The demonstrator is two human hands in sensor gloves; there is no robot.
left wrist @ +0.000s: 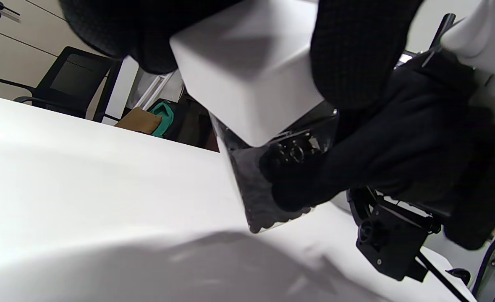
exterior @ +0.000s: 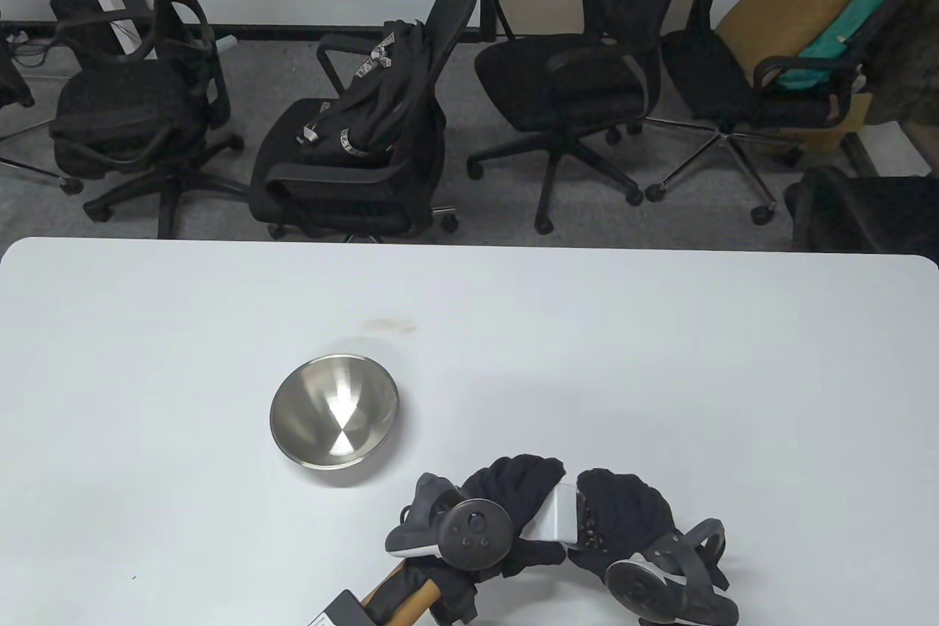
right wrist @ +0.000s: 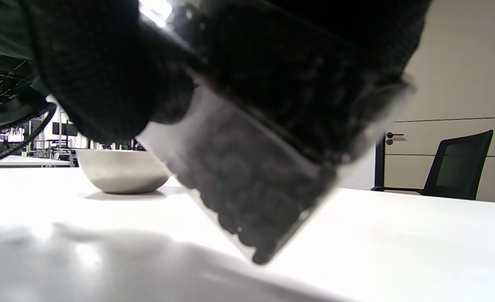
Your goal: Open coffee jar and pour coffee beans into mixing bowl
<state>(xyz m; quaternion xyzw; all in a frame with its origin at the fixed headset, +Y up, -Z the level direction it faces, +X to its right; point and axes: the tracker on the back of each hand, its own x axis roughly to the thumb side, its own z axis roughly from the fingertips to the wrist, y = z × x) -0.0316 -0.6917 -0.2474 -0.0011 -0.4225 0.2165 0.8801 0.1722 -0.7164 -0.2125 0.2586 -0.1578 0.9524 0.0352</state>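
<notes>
Office chairs [exterior: 565,75] behind table [exterior: 660,362]; backpack [exterior: 381,97] on one.

- White table [exterior: 660,362] with rounded far corners.
- Steel mixing bowl [exterior: 334,411] stands upright on it.
- Faint brownish stain [exterior: 387,324] just beyond the bowl.

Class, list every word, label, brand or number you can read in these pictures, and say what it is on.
None can be read.
Backpack on the chair: white strap lettering, too small to read.
Small label at the table view's bottom edge: print too small.
Coffee jar and lid: no text visible.
</notes>
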